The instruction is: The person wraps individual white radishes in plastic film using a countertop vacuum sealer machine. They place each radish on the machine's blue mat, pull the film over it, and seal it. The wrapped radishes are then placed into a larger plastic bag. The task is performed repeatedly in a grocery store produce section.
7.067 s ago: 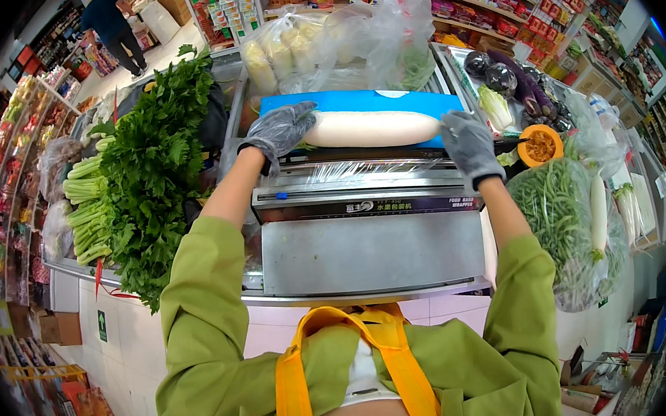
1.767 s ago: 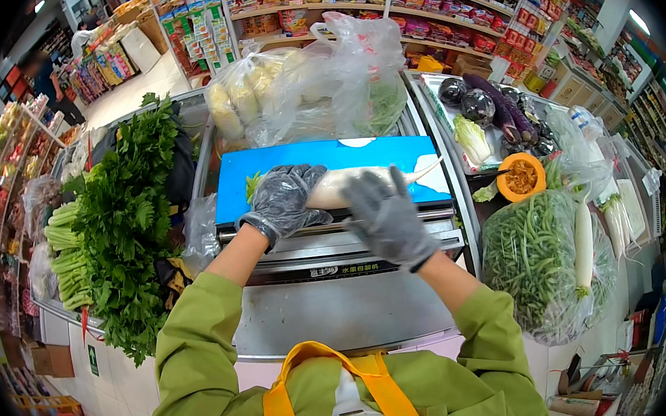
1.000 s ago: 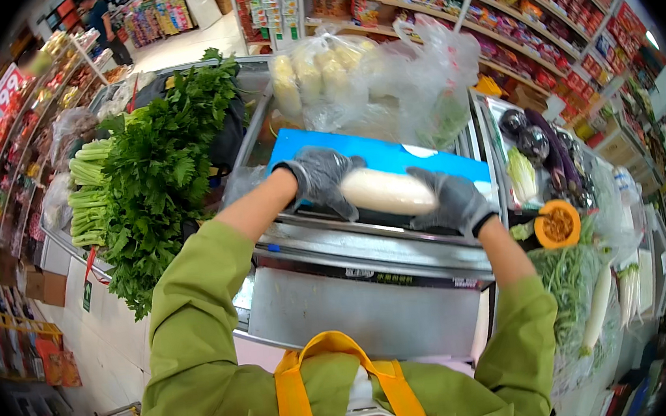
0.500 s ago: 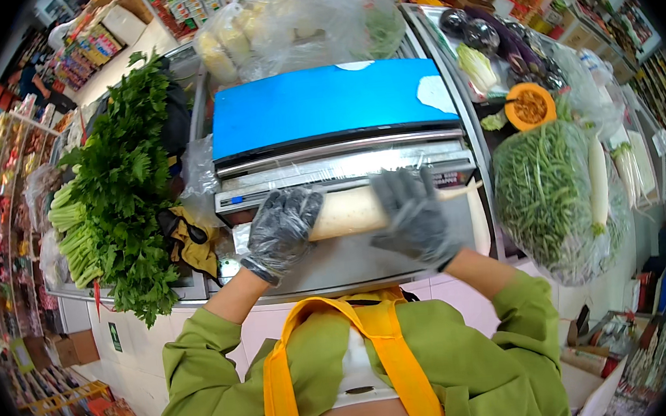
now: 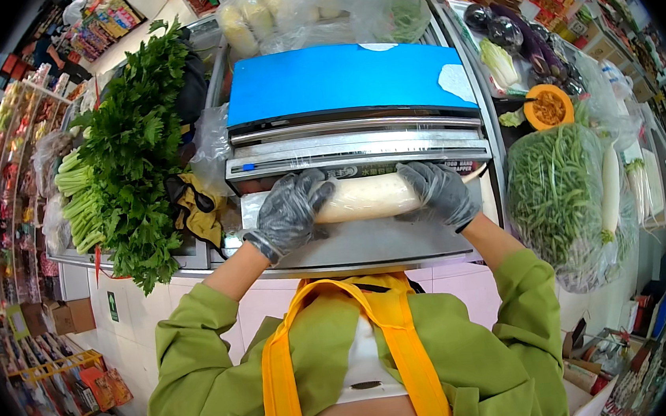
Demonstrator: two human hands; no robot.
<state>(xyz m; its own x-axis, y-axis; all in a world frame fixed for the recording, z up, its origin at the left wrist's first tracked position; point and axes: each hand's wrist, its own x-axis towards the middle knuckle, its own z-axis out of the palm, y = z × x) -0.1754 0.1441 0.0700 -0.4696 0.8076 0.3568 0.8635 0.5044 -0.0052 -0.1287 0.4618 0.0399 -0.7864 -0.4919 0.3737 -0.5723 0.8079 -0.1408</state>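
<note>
A long white daikon radish [image 5: 368, 197] lies crosswise over the metal plate [image 5: 368, 244] at the front of a film-wrapping machine [image 5: 346, 88] with a blue top. My left hand [image 5: 290, 213], in a grey glove under clear plastic, is closed around its left end. My right hand [image 5: 443, 194], gloved alike, grips it toward the right end, fingers curled over it. The thin root tip pokes out past my right hand. Shine on the radish's skin looks like clear film. My fingertips beneath it are hidden.
Leafy celery [image 5: 137, 146] is heaped at the left, beside a yellow-and-black glove [image 5: 197, 208]. At the right are bagged green beans [image 5: 557, 188], a cut pumpkin [image 5: 548, 107], eggplants [image 5: 525, 44] and another daikon [image 5: 610, 192]. Plastic-bagged produce [image 5: 315, 7] stands behind the machine.
My right hand, earlier blurred and spread flat over the radish, has shifted right and curled around it. My left hand stays at the left end. The whole view has shifted slightly.
</note>
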